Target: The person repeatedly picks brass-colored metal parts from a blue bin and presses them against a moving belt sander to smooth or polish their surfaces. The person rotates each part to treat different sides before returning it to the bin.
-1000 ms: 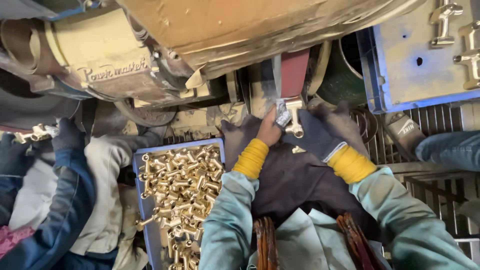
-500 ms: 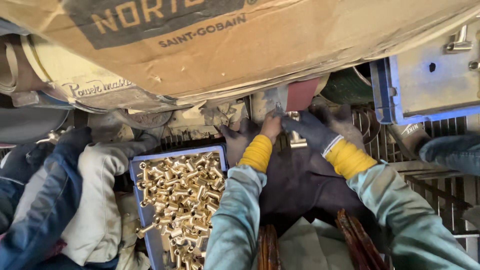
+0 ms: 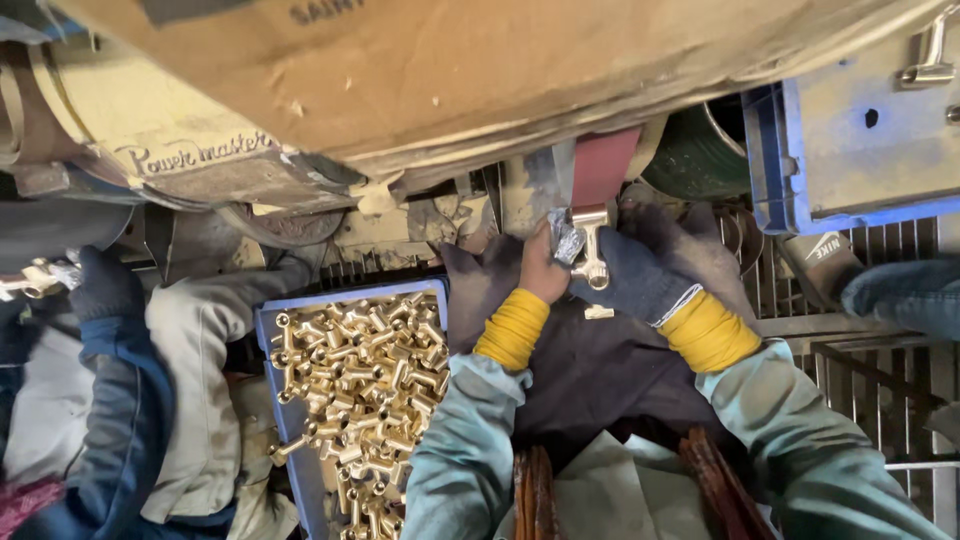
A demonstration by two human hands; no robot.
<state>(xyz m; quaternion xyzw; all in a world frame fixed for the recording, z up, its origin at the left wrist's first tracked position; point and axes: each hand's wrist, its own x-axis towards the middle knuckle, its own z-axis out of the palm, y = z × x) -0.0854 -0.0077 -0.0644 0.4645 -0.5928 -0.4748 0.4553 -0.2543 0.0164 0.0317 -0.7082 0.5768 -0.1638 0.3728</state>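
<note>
You are holding a brass T-fitting (image 3: 594,250) up to the reddish sanding belt (image 3: 603,165), its top end touching the belt's lower edge. Your right hand (image 3: 640,270), in a dark glove, is wrapping around the fitting's lower body, fingers closed on it; your left hand (image 3: 540,265) is pinching the fitting's left arm together with a crumpled bit of foil-like material (image 3: 562,240). Both hands are pressing close together just below the belt. By the look of it, you are in the polishing step, and the next move calls for a steady grip while turning the piece so a fresh face meets the belt. Down to the left of your left hand, a blue crate (image 3: 268,335) is holding a heap of brass fittings (image 3: 365,390). Farther left, another person's gloved hand (image 3: 100,285) is working on its own piece.
</note>
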